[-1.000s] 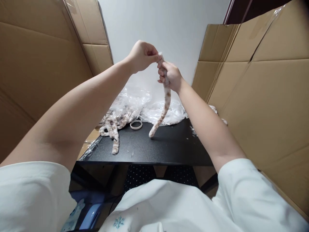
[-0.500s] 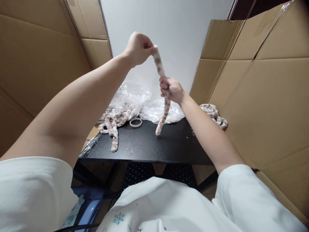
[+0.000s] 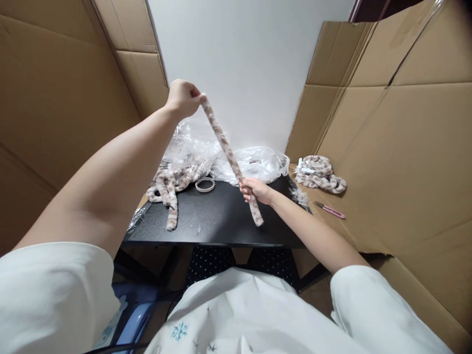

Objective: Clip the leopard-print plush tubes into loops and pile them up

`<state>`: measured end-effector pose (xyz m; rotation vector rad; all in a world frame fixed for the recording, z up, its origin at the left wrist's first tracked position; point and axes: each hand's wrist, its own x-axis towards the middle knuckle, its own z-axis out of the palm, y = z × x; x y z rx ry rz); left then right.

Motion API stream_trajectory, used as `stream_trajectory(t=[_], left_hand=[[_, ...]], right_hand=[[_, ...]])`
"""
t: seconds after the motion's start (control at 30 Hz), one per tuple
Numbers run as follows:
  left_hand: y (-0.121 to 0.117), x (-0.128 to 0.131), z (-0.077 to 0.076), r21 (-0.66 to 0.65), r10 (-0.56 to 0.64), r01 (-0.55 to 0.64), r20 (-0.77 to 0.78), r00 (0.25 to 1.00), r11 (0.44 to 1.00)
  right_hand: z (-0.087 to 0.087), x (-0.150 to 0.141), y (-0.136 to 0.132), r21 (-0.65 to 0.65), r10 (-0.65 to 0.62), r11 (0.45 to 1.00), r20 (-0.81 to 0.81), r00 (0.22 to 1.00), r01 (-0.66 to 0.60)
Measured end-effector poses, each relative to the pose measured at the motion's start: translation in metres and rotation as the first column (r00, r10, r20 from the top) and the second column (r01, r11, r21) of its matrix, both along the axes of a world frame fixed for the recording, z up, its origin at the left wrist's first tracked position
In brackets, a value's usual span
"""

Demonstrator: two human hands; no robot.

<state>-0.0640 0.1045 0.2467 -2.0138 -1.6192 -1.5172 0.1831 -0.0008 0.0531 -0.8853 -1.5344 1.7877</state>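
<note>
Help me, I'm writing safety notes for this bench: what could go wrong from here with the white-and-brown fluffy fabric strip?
The left hand pinches only the tip of the fabric strip, so it might slip free.

The right forearm is close to a slim, pink-handled tool and could brush it.

Cardboard panels (image 3: 398, 128) around black table (image 3: 217, 216).

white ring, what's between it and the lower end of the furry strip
The head view shows bare black tabletop between the white ring and the lower end of the furry strip; the clear plastic lies farther back.
</note>
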Motion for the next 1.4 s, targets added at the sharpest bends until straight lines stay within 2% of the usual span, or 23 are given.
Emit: stream_trajectory(t=[0.1,0.27,0.4,0.5,0.63,0.73,0.8,0.9,1.0,1.13,1.3,1.33,1.4], left_hand=[[-0.005,-0.012,-0.015,-0.042,0.062,-0.063,-0.020,0.998,0.997],[-0.020,-0.036,-0.038,-0.116,0.137,-0.141,-0.041,0.990,0.983],[-0.028,-0.062,-0.057,-0.170,0.233,-0.237,-0.040,0.972,0.957],[-0.034,-0.079,-0.071,-0.224,0.279,-0.277,-0.024,0.960,0.934],[-0.050,-0.086,-0.088,-0.227,0.217,-0.216,-0.025,0.976,0.949],[-0.064,-0.081,-0.098,-0.240,0.132,-0.137,-0.039,0.991,0.961],[-0.072,-0.075,-0.105,-0.286,0.090,-0.096,-0.034,0.995,0.953],[-0.081,-0.068,-0.118,-0.351,0.034,-0.036,-0.010,0.999,0.936],[-0.087,-0.062,-0.130,-0.367,-0.061,0.073,0.042,0.997,0.927],[-0.097,-0.047,-0.140,-0.337,-0.201,0.218,0.087,0.976,0.916],[-0.123,-0.019,-0.148,-0.213,-0.335,0.334,0.033,0.942,0.918],[-0.129,-0.015,-0.150,-0.193,-0.350,0.344,0.006,0.937,0.919],[-0.141,-0.010,-0.152,-0.156,-0.358,0.345,-0.061,0.932,0.926]], right_hand=[[-0.018,0.006,-0.005,-0.037,0.009,0.999,0.023,1.000,-0.008],[-0.037,0.019,-0.015,-0.048,0.033,0.998,0.079,0.996,-0.030],[-0.051,0.029,-0.024,0.029,0.000,1.000,0.177,0.984,-0.005],[-0.061,0.040,-0.029,0.156,-0.087,0.986,0.206,0.975,0.055],[-0.067,0.055,-0.031,0.363,-0.260,0.918,0.242,0.935,0.161],[-0.067,0.063,-0.030,0.455,-0.381,0.861,0.285,0.879,0.226],[-0.065,0.067,-0.029,0.535,-0.436,0.817,0.333,0.836,0.213],[-0.061,0.072,-0.026,0.676,-0.509,0.726,0.404,0.760,0.127],[-0.055,0.071,-0.023,0.750,-0.566,0.651,0.382,0.731,0.112],[-0.040,0.038,-0.020,0.777,-0.541,0.603,0.233,0.808,0.179],[-0.010,-0.046,-0.021,0.816,-0.393,0.543,0.035,0.919,0.201],[-0.005,-0.062,-0.022,0.819,-0.375,0.540,0.029,0.926,0.193],[0.000,-0.084,-0.024,0.805,-0.357,0.571,0.066,0.932,0.162]])
